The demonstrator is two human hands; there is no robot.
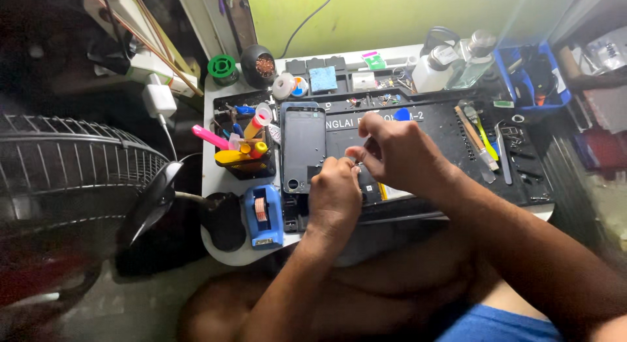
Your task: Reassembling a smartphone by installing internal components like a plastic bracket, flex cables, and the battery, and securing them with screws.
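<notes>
Fingers of the right hand were pressed together at their tips, pinching something too small to make out, just above the opened phone body on the black work mat. Curled fingers of the left hand rested on that same phone body from the near side; whether they gripped it could not be told. Both hands touched each other over it. Just left of them lay a dark phone back panel, flat on the mat. Farther left stood a tool holder with pink and yellow tools, and a blue tape dispenser sat near the table edge. Tweezers and a brush lay to the right on the mat. Bottles stood at the back.
</notes>
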